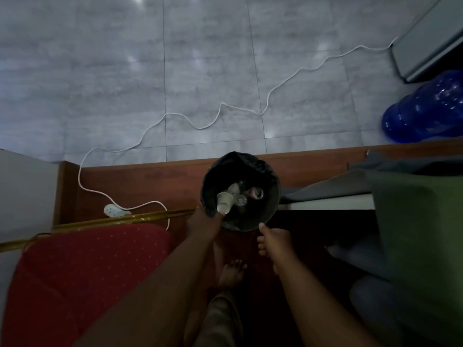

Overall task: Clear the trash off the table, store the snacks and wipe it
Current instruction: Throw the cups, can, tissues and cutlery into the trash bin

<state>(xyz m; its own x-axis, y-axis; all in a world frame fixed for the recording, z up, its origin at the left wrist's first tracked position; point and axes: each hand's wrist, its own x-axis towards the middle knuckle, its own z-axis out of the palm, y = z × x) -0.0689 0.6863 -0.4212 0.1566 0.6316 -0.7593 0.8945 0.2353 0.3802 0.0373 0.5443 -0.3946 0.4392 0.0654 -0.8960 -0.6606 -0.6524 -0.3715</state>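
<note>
Trash bin (271, 196) with black liner (235, 162) stands on the floor against a wooden ledge (150, 179), between a red chair (87, 271) and a green cloth (413, 221); inside it lie a paper cup (223, 202), a clear bottle (241, 200) and a can (257, 193). Left hand (203, 222) is at the bin's near-left rim just beside the cup, fingers hidden in the liner fold, grip not readable. Right hand (274, 242) is near the front rim, fingers curled on nothing, thumb out toward the bin.
</note>
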